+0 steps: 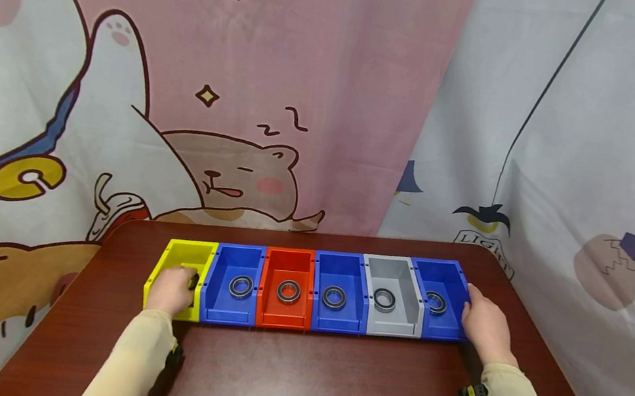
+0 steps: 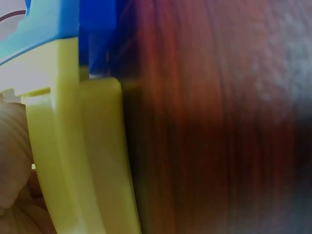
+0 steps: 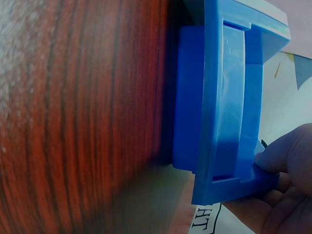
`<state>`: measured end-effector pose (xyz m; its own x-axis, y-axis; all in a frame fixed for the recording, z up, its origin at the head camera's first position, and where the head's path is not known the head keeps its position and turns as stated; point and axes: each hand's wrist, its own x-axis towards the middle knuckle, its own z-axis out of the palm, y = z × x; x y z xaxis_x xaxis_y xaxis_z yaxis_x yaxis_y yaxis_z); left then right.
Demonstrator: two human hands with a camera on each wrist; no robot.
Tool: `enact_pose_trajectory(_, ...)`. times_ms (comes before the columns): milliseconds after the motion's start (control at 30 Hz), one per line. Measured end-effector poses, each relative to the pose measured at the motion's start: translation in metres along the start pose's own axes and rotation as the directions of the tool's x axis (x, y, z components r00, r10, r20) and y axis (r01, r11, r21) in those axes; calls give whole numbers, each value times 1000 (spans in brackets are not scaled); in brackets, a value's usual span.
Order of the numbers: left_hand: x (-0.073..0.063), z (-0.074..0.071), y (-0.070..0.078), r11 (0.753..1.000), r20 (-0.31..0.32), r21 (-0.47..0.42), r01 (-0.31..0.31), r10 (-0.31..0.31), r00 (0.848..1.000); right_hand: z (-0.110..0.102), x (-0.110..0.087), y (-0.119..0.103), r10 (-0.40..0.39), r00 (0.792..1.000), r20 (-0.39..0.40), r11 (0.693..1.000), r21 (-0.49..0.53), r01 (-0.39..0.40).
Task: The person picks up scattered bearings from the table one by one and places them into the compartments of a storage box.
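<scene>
Six joined storage bins stand in a row on the table. At the left end is a yellow bin, whose outer side my left hand grips. Its front wall hides part of that hand in the left wrist view. A dark ring shows beside the hand, mostly covered. At the other end, my right hand grips the outer wall of a blue bin. Thumb inside and fingers outside, it pinches that wall in the right wrist view. A bearing lies in this bin.
Between the end bins are a blue bin, a red bin, another blue bin and a grey bin, each with one bearing. The brown table ends close behind the row, before a printed curtain.
</scene>
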<state>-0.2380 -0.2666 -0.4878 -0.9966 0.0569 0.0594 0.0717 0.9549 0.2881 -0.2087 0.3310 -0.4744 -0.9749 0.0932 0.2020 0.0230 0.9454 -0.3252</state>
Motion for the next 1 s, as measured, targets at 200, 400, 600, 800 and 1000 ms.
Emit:
enact_pose_trajectory(200, 1, -1, 3, 999, 35, -14, 30, -29, 999, -1, 1, 0, -1, 1000, -3, 1000, -2, 1)
enact_pose_trajectory(400, 1, 2, 1, 1000, 8, -1, 5, -5, 1000, -1, 2, 0, 1, 1000, 3, 1000, 2, -1)
enact_pose_trajectory(600, -4, 3, -1, 998, -47, -40, -48, 46, 998, -2, 4, 2, -6, 1000, 28, 1000, 4, 6)
enact_pose_trajectory(800, -14, -11, 2, 989, -132, -130, -72, 55, 990, -10, -4, 1, -20, 997, 80, 999, 33, 17)
enact_pose_trajectory(1000, -28, -30, 13, 979, -220, -159, -127, 91, 971, -20, -15, -13, -79, 997, -11, 996, 35, 80)
